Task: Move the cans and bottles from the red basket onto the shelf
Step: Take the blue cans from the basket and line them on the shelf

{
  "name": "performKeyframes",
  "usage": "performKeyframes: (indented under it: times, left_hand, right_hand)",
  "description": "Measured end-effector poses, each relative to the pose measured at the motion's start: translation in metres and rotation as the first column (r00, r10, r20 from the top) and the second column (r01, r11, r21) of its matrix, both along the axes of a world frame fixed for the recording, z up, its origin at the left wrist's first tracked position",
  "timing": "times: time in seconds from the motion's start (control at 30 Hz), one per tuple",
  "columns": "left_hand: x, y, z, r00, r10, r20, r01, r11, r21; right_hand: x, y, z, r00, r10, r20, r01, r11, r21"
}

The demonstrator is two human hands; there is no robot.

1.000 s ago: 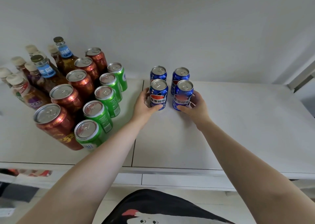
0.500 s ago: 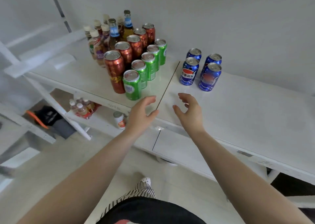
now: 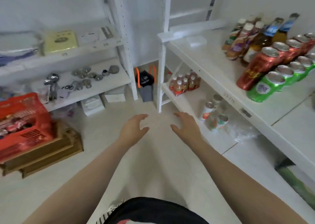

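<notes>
At the bottom of the frame both your forearms reach forward over the pale floor. Your left hand (image 3: 134, 128) hangs just left of centre, fingers loosely spread and lightly curved, holding nothing. Your right hand (image 3: 185, 127) hangs just right of centre in the same way, fingers apart and empty. The two hands face each other with a gap between them and touch nothing.

At the left edge, level with your hands, the red basket (image 3: 25, 123) sits on a stack of wooden trays (image 3: 51, 153) on the floor. Packaged items show inside it, but blur hides what they are.

Along the right side runs the white shelf (image 3: 219, 80). On its top board, at the upper right of the frame, stand a row of green cans (image 3: 265, 87) nearest the edge, a row of red cans (image 3: 255, 72) just behind them, and a cluster of bottles (image 3: 252, 38) farther back. On the lower board lie a shrink-wrapped pack of small bottles (image 3: 185, 84) and a few loose cans (image 3: 216, 122).

Farther off, at the upper left, a second white rack (image 3: 122, 41) carries metal utensils and a yellow box. A dark bag with orange handles (image 3: 144, 80) stands on the floor between the two racks.
</notes>
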State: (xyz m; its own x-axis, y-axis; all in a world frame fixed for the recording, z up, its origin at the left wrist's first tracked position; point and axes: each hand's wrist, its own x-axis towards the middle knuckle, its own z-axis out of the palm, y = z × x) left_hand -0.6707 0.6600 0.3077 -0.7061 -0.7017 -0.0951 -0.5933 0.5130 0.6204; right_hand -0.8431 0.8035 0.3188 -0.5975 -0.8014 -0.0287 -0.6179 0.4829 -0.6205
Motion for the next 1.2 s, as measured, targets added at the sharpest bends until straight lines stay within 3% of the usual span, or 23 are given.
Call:
performKeyframes:
  times: [0.27,0.43,0.6,0.93,1.2]
  left_hand:
    - [0.24,-0.128,-0.025,0.947,0.276,0.163,-0.281,0.96,0.009]
    - [0.346,-0.194,-0.025,0.882,0.443,0.159,-0.455,0.889,0.043]
    - [0.401,-0.244,-0.034,0.811,0.564,0.156,-0.578,0.813,0.07]
    - [0.491,-0.366,-0.044,0.671,0.705,0.227,-0.737,0.668,0.104]
    - [0.575,-0.444,-0.053,0.592,0.755,0.282,-0.803,0.583,0.124]
  right_hand:
    - [0.194,-0.183,-0.034,0.94,0.336,0.063,-0.341,0.928,0.151]
    - [0.289,-0.283,-0.034,0.864,0.501,0.05,-0.498,0.835,0.234]
    - [0.354,-0.365,-0.039,0.774,0.632,0.044,-0.614,0.731,0.298]
    - [0.447,-0.536,-0.051,0.588,0.8,0.12,-0.793,0.541,0.28]
    - [0.525,-0.634,-0.059,0.55,0.827,0.112,-0.809,0.495,0.319]
